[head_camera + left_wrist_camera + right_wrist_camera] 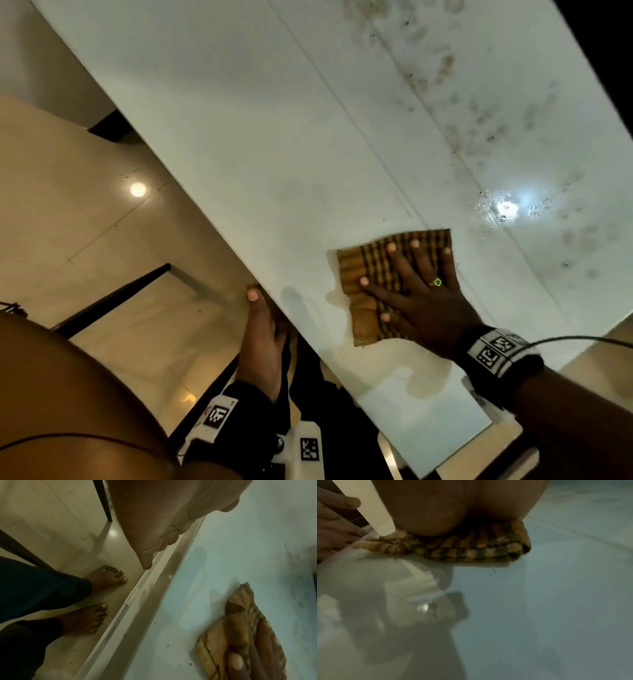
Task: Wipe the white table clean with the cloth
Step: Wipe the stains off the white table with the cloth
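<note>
**A:** Where is the cloth, and what holds it?

**B:** The cloth [376,284], a folded tan piece with dark checks, lies flat on the white table [257,120]. The right hand [421,294] presses down on it, palm flat and fingers spread and straight. A ring with a green stone [435,282] sits on one finger. Cloth shows beyond the fingertips and on the thumb side.

**A:** And the other hand?

**B:** The left hand [262,339] sits at the table's near edge, to the left of the right hand and well apart from the cloth. From the head view the fingers lie straight along the edge. The left wrist view shows the palm [154,513] close up, with fingers touching the table's rim [137,592] and holding nothing.

**A:** Does one view add anything?

**B:** Yes. Only the head view shows the dirty part: grey-brown smudges [479,120] and dark specks on the table beyond the right hand's fingertips, with a bright lamp reflection [507,207] among them. Both wrists wear black bands with printed square markers there. Only the left wrist view shows two bare feet [96,601] on pale floor tiles [51,513] below the left hand, plus small dark crumbs [167,645] on the table between the rim and the cloth [240,635]. The right wrist view, low and blurred, shows the cloth's folded edge [471,550] squashed under the heel of the hand, and the glossy surface mirroring the wrist device.
</note>
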